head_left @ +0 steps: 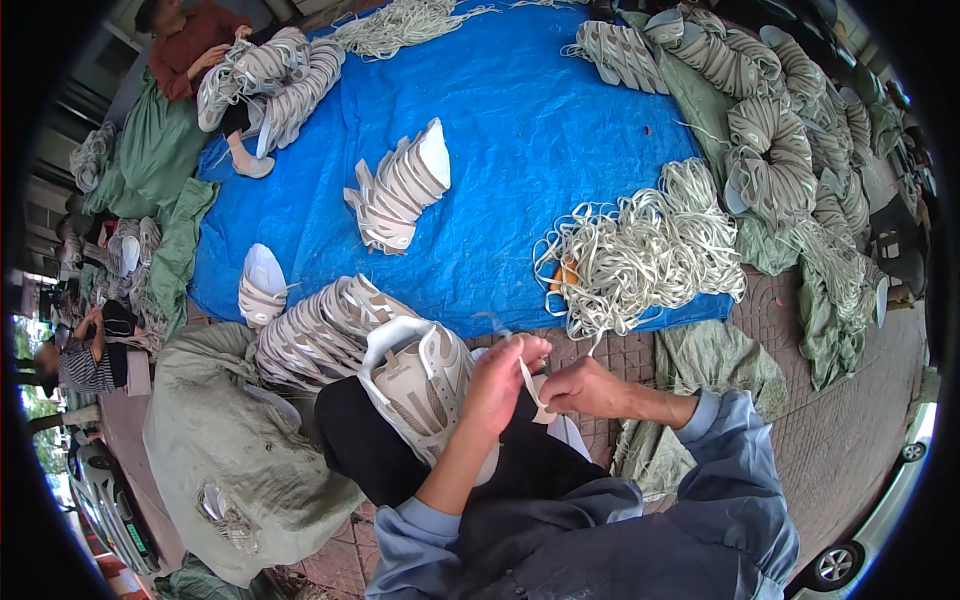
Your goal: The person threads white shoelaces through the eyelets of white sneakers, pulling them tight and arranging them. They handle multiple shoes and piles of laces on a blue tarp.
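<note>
Both hands on a flat lace at a pale sneaker in the lap.

We note the left hand (497, 380) closed around a flat cream lace (530, 385), fingertips pinched near its upper end; the right hand (580, 388) pinches the same lace lower down, thumb and fingers shut on it, the two hands nearly touching. The beige-and-white sneaker (415, 385) rests tilted on the dark trousers (375, 450), just left of the left hand, touching its wrist. Beside it to the left, a row of like shoes (320, 335) leans on a grey-green sack (220, 430). A heap of loose laces (640, 255) lies on the blue tarp (500, 130), near and above the hands. Another stack of shoes (398, 190) sits mid-tarp. Far upper left, a person in red (195, 45) handles more shoes.
</note>
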Tool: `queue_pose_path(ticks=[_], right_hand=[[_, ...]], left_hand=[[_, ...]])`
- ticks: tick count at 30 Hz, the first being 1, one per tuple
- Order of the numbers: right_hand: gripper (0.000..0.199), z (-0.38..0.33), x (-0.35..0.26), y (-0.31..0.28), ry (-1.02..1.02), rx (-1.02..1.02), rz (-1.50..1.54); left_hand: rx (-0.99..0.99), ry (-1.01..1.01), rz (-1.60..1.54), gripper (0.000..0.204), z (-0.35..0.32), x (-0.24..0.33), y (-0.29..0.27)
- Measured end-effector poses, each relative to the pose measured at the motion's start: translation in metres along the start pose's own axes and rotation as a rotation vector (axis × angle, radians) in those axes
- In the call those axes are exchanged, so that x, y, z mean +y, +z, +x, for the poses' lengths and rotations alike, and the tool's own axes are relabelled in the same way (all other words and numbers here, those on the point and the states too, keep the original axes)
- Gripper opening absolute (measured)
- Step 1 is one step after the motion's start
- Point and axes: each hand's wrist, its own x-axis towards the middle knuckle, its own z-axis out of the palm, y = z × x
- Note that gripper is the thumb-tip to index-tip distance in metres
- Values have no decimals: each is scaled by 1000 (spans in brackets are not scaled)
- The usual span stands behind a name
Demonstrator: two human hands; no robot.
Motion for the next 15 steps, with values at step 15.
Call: queue_pose_path(ticks=[15], right_hand=[[51,113,-75,31,170,-170,1159]], left_hand=[[100,294,503,26,-113,53,-10]])
